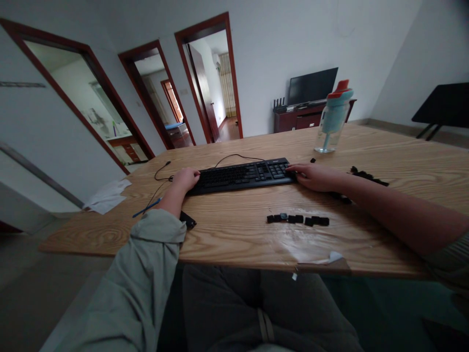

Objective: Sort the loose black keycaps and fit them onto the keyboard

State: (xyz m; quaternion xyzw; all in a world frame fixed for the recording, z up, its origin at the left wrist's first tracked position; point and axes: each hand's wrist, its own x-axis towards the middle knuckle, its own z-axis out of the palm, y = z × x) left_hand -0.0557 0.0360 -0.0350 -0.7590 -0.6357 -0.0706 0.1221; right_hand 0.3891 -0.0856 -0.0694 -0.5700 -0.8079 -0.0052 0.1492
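A black computer keyboard (242, 175) lies on the wooden table, slightly slanted, with its cable running behind it. My left hand (186, 179) is closed round the keyboard's left end, fingers curled. At the opposite end, my right hand (311, 176) grips the right edge beside the number pad; its thumb side is partly hidden. Loose black keycaps (295, 219) form a row on the table in front of the keyboard. More dark keycaps (368, 176) lie beyond my right forearm, and some show beneath my right wrist. One single keycap (312, 160) sits behind my right hand.
A clear water bottle (332, 120) with a red and teal lid stands at the back right. A blue thin tool (146, 208) and a black object (188, 220) lie by my left wrist. White paper (108, 195) rests on the left edge. Torn film (331, 258) lifts at the front edge.
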